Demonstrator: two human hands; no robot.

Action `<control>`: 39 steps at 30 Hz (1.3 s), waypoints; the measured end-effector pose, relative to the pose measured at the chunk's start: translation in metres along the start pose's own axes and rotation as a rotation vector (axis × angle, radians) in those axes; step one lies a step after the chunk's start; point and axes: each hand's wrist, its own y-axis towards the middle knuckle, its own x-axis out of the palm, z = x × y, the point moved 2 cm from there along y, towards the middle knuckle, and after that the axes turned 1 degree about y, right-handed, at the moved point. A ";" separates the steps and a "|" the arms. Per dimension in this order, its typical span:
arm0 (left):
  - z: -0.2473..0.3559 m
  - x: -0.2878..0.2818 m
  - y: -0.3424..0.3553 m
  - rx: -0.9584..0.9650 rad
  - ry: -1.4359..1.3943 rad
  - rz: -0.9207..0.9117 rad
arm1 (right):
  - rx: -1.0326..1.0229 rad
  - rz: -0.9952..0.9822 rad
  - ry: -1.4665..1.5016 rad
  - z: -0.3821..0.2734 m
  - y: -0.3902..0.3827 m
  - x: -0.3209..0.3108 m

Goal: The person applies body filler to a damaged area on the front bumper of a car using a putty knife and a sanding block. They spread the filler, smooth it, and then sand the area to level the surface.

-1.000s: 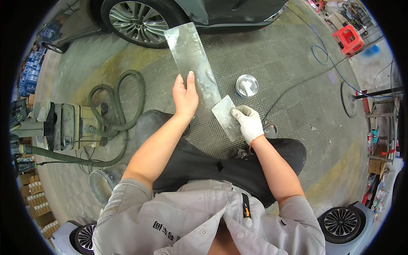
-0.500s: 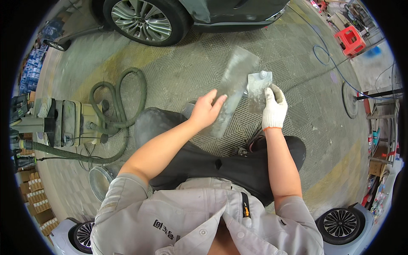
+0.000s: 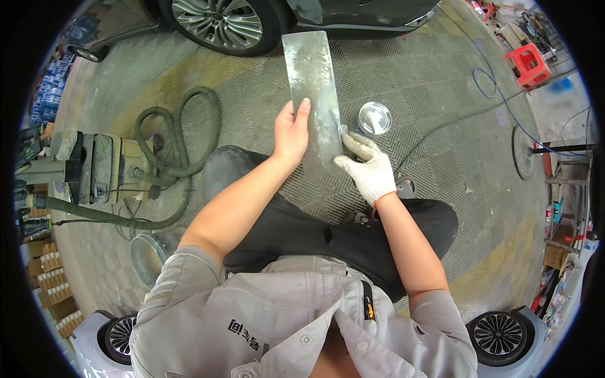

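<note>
My bare left hand [image 3: 292, 132] grips a long rectangular metal plate [image 3: 313, 70] by its left side, thumb on top. The plate is smeared with pale grey residue and stands tilted in front of me. My right hand [image 3: 368, 167], in a white knitted glove, is closed on a putty scraper [image 3: 343, 130] at the plate's right edge. The scraper shows nearly edge-on, so most of its blade is hidden, and it seems to touch the plate. Just beyond the glove, a round open tin [image 3: 375, 118] with pale contents stands on the floor.
A dark car's wheel [image 3: 217, 24] is at the far side. To the left, a ribbed green hose [image 3: 217, 120] coils beside a yellowish machine [image 3: 129, 164]. At far right are a red stool [image 3: 528, 65] and a blue hose [image 3: 495, 82]. A round lid-like disc [image 3: 148, 259] lies by my left elbow.
The plate has swung upright and moved up and left with my left hand. The scraper, which carried a white lump, has come left to the plate's edge, and the tin behind it now shows.
</note>
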 end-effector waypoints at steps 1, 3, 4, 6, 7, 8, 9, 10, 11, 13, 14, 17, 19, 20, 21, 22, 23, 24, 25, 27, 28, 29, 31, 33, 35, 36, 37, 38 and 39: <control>0.002 -0.003 0.003 -0.001 0.015 0.034 | 0.047 -0.027 0.015 0.001 0.001 -0.003; 0.004 -0.007 0.008 0.007 -0.010 0.079 | 0.165 -0.122 0.020 0.002 0.003 -0.010; 0.005 -0.008 0.012 0.016 -0.051 0.088 | 0.193 -0.136 0.180 0.003 0.004 -0.014; 0.005 -0.008 0.018 0.000 -0.095 0.095 | 0.320 -0.031 0.427 0.006 0.006 -0.023; 0.005 -0.008 0.020 -0.011 -0.147 0.087 | 0.376 0.038 0.597 0.009 0.006 -0.025; 0.004 -0.008 0.021 -0.034 -0.198 0.080 | 0.385 0.109 0.644 0.011 0.006 -0.026; 0.003 -0.007 0.022 -0.081 -0.244 0.092 | 0.308 0.116 0.595 0.012 0.007 -0.026; 0.003 -0.007 0.021 -0.084 -0.254 0.094 | 0.237 0.167 0.547 0.013 0.007 -0.024; 0.003 -0.006 0.021 -0.083 -0.270 0.076 | 0.139 0.180 0.496 0.013 0.007 -0.022; 0.003 -0.004 0.019 -0.105 -0.308 0.041 | 0.076 0.187 0.367 0.015 0.008 -0.021; 0.004 -0.004 0.018 -0.095 -0.269 0.029 | 0.051 0.200 0.319 0.015 0.008 -0.023; 0.006 -0.005 0.020 -0.039 -0.193 -0.029 | 0.031 0.392 0.405 0.015 0.010 -0.041; 0.006 -0.007 0.023 -0.006 -0.146 -0.027 | 0.110 0.415 0.456 0.013 0.007 -0.056; 0.006 -0.007 0.025 0.006 -0.154 -0.024 | 0.181 0.373 0.616 0.014 0.004 -0.054; 0.005 -0.007 0.025 0.026 -0.142 -0.011 | 0.218 0.299 0.588 0.013 0.000 -0.052; 0.005 -0.006 0.024 0.030 -0.127 0.007 | 0.239 0.198 0.469 0.012 -0.002 -0.046; 0.005 -0.006 0.021 0.043 -0.115 0.018 | 0.246 0.085 0.365 0.011 -0.005 -0.038; 0.004 -0.005 0.018 0.042 -0.060 0.027 | 0.243 0.038 0.261 0.011 -0.005 -0.028; 0.005 -0.003 0.013 0.047 -0.007 0.025 | 0.201 0.034 0.148 0.011 -0.005 -0.020; 0.003 0.002 -0.003 0.028 0.060 -0.038 | 0.183 0.011 0.185 0.012 -0.003 -0.014; 0.002 0.007 -0.011 0.077 0.127 -0.124 | 0.205 0.039 0.248 0.014 -0.002 -0.015; 0.001 0.010 -0.017 0.083 0.202 -0.198 | 0.232 0.065 0.309 0.015 0.000 -0.019; 0.003 0.011 -0.025 0.151 0.341 -0.293 | 0.257 0.127 0.451 0.015 0.005 -0.031; 0.004 0.004 -0.023 0.095 0.542 -0.377 | 0.255 0.218 0.553 0.014 0.006 -0.039; 0.003 0.004 -0.020 0.091 0.429 -0.359 | 0.206 0.322 0.507 0.012 0.008 -0.045; 0.001 0.004 -0.019 0.053 0.296 -0.317 | 0.144 0.386 0.515 0.010 0.007 -0.044; -0.002 0.007 -0.020 0.036 0.156 -0.297 | 0.067 0.442 0.526 0.009 0.008 -0.041; -0.006 0.008 -0.021 -0.108 0.057 -0.265 | 0.021 0.384 0.531 0.009 0.007 -0.036; -0.010 0.010 -0.024 -0.156 0.002 -0.238 | 0.001 0.323 0.589 0.010 0.005 -0.029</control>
